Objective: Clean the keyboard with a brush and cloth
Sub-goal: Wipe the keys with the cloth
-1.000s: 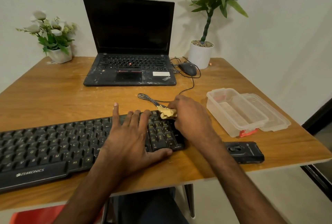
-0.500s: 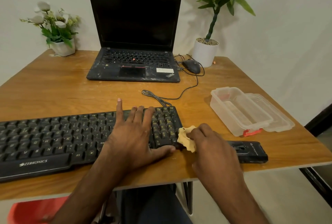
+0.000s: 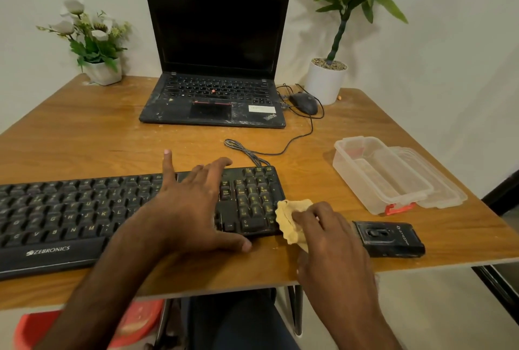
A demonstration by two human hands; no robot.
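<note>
A black keyboard [image 3: 64, 215] lies along the table's near edge. My left hand [image 3: 191, 206] rests flat on it with fingers spread, just left of the number pad, thumb at the front edge. My right hand [image 3: 325, 234] grips a crumpled yellow cloth [image 3: 290, 217] against the keyboard's right end. A black brush [image 3: 389, 238] lies on the table just right of my right hand.
An open laptop [image 3: 213, 102] stands at the back of the wooden table [image 3: 84, 139], with a mouse [image 3: 304, 103] and cable beside it. A clear plastic container [image 3: 376, 175] and its lid sit at right. Potted plants [image 3: 325, 81] stand in both back corners.
My right hand moved the cloth from the keyboard's far right corner down along its right end toward the front. My left hand stayed on the keys.
</note>
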